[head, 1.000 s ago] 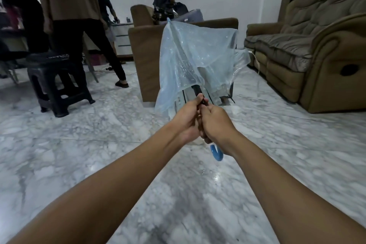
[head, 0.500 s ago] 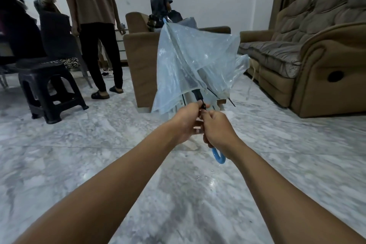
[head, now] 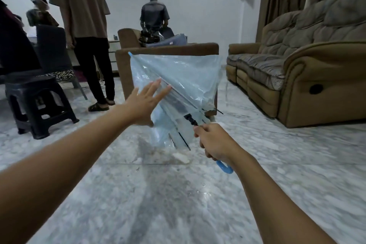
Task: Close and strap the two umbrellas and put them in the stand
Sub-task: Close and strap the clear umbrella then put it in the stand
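A transparent pale-blue umbrella [head: 184,77] is folded loosely, its tip pointing up and left toward the armchair. My right hand [head: 214,141] is closed around its shaft just above the curved blue handle [head: 224,167]. My left hand [head: 147,103] is flat, fingers spread, against the left side of the loose canopy. No second umbrella and no stand are in view.
A brown armchair [head: 170,49] stands right behind the umbrella. A brown sofa [head: 309,77] fills the right side. A black plastic stool [head: 37,103] stands at the left. Three people [head: 85,25] are at the back left and centre. The floor is marble.
My left hand has let go of the shaft and moved up and left onto the canopy. The umbrella has tilted so its tip points left. My right hand still holds the shaft.
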